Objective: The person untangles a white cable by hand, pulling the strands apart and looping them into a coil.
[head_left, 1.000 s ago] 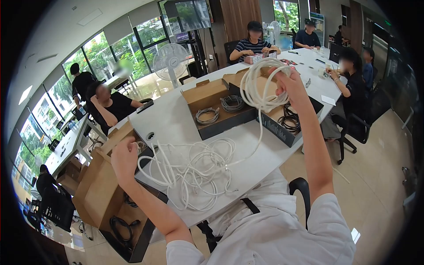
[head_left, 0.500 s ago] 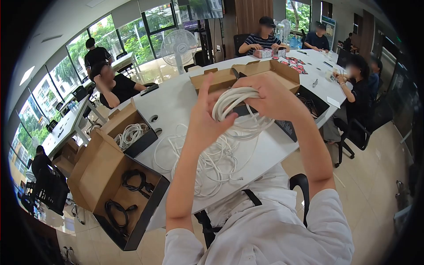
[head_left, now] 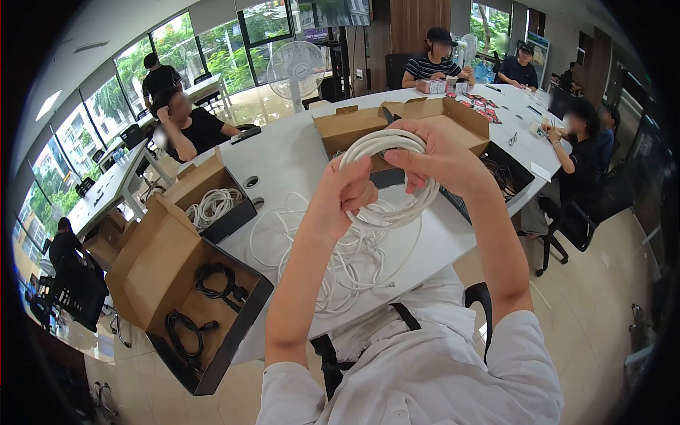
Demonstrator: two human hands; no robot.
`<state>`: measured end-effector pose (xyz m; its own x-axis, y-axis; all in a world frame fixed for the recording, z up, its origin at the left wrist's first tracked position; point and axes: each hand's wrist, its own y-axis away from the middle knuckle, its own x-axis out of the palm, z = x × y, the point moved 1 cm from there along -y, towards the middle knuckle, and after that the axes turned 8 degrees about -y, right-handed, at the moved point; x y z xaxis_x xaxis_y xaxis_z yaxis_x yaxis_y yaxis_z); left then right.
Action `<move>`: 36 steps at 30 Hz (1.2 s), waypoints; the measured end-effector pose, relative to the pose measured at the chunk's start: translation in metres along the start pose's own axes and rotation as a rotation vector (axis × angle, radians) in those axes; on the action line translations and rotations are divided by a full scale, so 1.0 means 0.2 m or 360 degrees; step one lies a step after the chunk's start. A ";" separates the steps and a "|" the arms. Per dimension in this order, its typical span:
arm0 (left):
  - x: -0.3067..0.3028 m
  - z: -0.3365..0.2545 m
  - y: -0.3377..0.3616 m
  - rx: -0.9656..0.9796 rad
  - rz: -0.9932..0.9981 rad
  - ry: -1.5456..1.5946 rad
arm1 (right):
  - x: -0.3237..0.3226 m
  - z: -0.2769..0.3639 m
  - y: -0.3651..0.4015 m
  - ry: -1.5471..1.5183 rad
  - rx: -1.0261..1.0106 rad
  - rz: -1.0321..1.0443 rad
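A coil of white cable (head_left: 382,218) is held up over the table, its loops forming a ring. My left hand (head_left: 347,195) is closed around the ring's left side, fingers curled. On the upper right, my right hand (head_left: 439,159) grips the same coil, with fingers wrapped over the loops. Beneath them, a loose tangle of white cable (head_left: 340,273) is spread on the white table (head_left: 283,166). One cable end with a small connector lies near the table's front edge.
At left, an open cardboard box (head_left: 152,273) holds black cables (head_left: 185,338); behind it, another box (head_left: 244,212) contains coiled white cable (head_left: 214,208). More open boxes (head_left: 446,113) stand beyond my hands. Several people sit around the table; a white fan (head_left: 296,69) stands behind it.
My left hand has gone from spread fingers to curled around the coil. The coil has turned into a rounder, open ring facing me. The view has shifted slightly.
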<state>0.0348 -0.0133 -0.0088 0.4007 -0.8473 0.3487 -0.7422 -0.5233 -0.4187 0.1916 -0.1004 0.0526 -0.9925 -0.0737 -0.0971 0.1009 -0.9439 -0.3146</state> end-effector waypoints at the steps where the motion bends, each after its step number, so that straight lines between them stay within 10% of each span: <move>1: -0.02 0.00 0.00 0.0007 0.0024 0.0048 | 0.00 0.00 0.00 0.0059 0.0014 0.0005; 18: 0.06 -0.02 -0.02 -0.0092 -0.0471 -0.0234 | -0.09 -0.12 -0.03 -0.0715 0.0217 -0.0142; 27: -0.03 -0.01 -0.02 0.0094 -0.0295 0.0123 | -0.04 -0.13 -0.09 0.0269 -0.0144 -0.0240; 33: -0.10 -0.10 0.00 0.0302 -0.0316 0.0354 | -0.16 -0.15 -0.07 -0.0063 -0.0223 -0.0669; 36: -0.16 -0.17 0.01 0.0370 -0.0111 0.0632 | -0.17 -0.15 0.03 -0.0242 -0.0007 -0.0353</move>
<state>0.0011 0.0160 0.0074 0.1752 -0.7325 0.6578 -0.5622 -0.6230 -0.5439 0.2276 -0.0949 0.0261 -0.9892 0.0868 0.1178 -0.1203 -0.9409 -0.3166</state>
